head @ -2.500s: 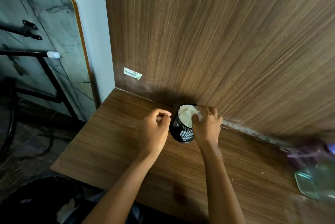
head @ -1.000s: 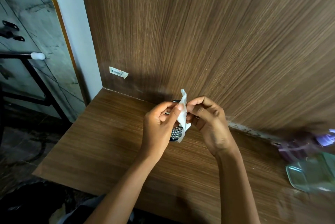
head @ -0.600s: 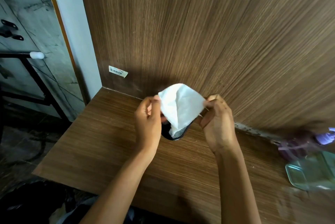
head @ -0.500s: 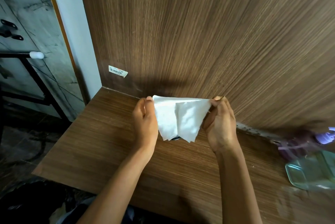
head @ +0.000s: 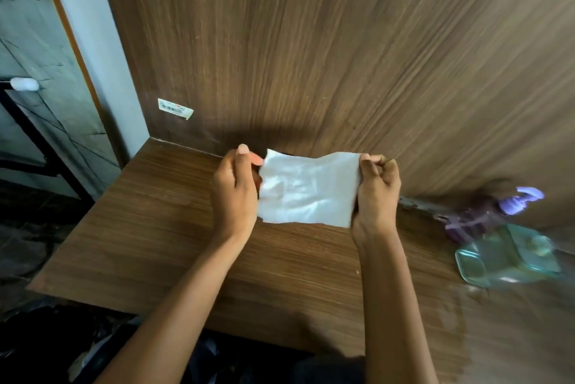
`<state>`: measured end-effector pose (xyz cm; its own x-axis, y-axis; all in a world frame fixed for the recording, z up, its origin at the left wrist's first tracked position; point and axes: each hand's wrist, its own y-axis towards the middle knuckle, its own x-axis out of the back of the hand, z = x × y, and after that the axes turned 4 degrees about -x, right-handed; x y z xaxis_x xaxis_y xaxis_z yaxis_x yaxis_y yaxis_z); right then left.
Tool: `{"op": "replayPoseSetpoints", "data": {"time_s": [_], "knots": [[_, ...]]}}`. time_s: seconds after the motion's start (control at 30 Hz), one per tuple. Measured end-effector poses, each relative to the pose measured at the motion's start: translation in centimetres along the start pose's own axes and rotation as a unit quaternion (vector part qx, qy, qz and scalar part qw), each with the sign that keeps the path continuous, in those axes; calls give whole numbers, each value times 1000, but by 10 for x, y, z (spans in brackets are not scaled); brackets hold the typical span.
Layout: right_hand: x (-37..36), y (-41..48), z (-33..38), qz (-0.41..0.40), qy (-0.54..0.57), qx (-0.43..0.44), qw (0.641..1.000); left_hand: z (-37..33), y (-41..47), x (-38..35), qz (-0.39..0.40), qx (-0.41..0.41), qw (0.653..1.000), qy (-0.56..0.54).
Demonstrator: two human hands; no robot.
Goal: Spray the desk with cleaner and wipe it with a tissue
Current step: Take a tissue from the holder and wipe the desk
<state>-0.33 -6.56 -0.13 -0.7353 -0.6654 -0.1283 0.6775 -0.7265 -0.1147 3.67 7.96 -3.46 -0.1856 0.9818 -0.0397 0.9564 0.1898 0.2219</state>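
Observation:
A white tissue [head: 306, 189] is stretched out flat between my two hands above the brown wooden desk [head: 149, 234]. My left hand [head: 235, 190] pinches its left edge and my right hand [head: 376, 189] pinches its right edge. The tissue hides the black mesh holder behind it. A spray bottle [head: 510, 246] with a greenish clear body and a purple head lies blurred at the desk's right side, well away from both hands.
A tall wooden panel [head: 311, 41] rises directly behind the desk, with a barcode sticker [head: 175, 108] low on its left. Left of the desk stand a black metal frame [head: 40, 147] and a marble-patterned board. Dark items lie on the floor below the front edge.
My right hand pulled the tissue out of the mesh holder. Both hands then unfolded it and spread it wide, so it now covers the holder.

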Motion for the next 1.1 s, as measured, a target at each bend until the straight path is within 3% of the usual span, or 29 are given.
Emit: {"op": "replayPoseSetpoints", "data": {"time_s": [0.1,0.2,0.3,0.37,0.43,0.5,0.67,0.77,0.93,1.1], "knots": [[51,-6,9,-74,0,36,997,2,-9,-9,34,-20,999,-16],[106,-13,19,-171,-139,154,963,5,-24,-20,82,-39,996,-2],[138,-22,28,-189,-263,232,917,8,-42,-30,162,-70,984,34],[143,-24,19,-112,-381,194,897,10,-49,-32,197,-81,975,58],[149,-25,-4,28,-465,89,880,11,-52,-32,217,-78,970,80],[157,-32,-24,66,-498,43,863,13,-51,-32,221,-61,969,94],[168,-42,-45,-171,-376,10,911,12,-49,-31,223,-15,970,93],[159,-27,-64,-175,-335,-97,921,11,-49,-29,223,-13,970,95],[119,-6,-98,-160,-491,-176,838,12,-48,-28,214,-10,972,91],[114,1,-118,-135,-636,-130,749,15,-45,-25,211,-4,973,92]]}}
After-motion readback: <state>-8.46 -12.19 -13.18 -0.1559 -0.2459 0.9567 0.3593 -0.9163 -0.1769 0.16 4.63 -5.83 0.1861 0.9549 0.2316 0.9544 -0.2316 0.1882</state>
